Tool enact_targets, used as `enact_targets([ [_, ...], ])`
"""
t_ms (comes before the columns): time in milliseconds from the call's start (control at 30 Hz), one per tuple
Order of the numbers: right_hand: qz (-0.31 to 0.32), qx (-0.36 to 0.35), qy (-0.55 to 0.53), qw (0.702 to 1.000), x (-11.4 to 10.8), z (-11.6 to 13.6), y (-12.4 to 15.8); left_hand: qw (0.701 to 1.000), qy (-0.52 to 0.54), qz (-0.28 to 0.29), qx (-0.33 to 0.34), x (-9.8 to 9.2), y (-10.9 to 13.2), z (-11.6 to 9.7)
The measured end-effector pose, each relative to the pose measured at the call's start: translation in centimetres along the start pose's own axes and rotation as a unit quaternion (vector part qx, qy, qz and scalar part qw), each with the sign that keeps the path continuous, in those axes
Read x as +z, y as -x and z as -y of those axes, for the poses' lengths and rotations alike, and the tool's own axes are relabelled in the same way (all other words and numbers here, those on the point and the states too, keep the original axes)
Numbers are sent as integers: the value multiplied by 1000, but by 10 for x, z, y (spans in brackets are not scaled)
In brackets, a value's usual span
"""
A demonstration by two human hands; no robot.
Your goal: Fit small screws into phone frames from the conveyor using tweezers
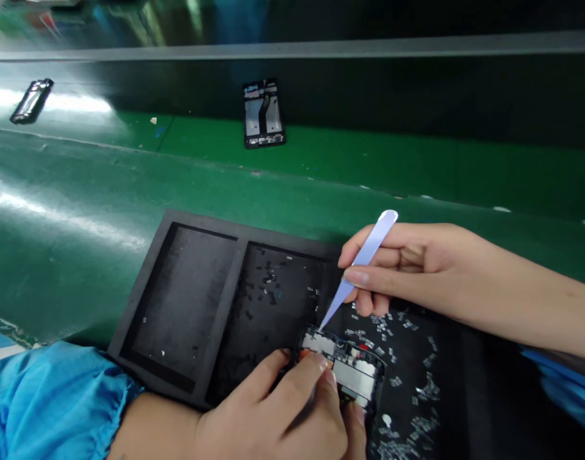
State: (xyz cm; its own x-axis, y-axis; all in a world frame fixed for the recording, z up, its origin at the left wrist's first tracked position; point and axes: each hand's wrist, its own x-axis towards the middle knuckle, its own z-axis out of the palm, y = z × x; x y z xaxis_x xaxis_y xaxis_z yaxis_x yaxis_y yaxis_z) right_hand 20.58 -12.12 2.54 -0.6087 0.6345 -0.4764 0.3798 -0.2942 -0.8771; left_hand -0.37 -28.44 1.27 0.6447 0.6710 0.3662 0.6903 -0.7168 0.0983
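My left hand is wrapped round an opened phone, its metal plates and small parts facing up. The fingers press on the phone's inner face and cover part of it. In my right hand is a pair of light purple tweezers, pinched between thumb and fingers and slanting down to the left. The tips touch or hover just over the phone's upper left edge; which of the two I cannot tell. Under both hands lies a black foam tray with several recesses.
Tiny silvery pieces are scattered in the tray's right part, and small dark bits in its middle recess. Beyond it, on the green bench, lies another opened phone. A dark, shiny part rests at the far left.
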Motion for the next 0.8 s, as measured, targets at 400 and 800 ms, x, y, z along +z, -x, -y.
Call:
enact_targets([
  [400, -26, -85, 8, 996, 4, -2, 2, 1000, 1, 15, 9, -1, 4, 0],
  [800, -159, -277, 102, 942, 9, -2, 23, 1000, 4, 25, 19, -5, 5, 4],
])
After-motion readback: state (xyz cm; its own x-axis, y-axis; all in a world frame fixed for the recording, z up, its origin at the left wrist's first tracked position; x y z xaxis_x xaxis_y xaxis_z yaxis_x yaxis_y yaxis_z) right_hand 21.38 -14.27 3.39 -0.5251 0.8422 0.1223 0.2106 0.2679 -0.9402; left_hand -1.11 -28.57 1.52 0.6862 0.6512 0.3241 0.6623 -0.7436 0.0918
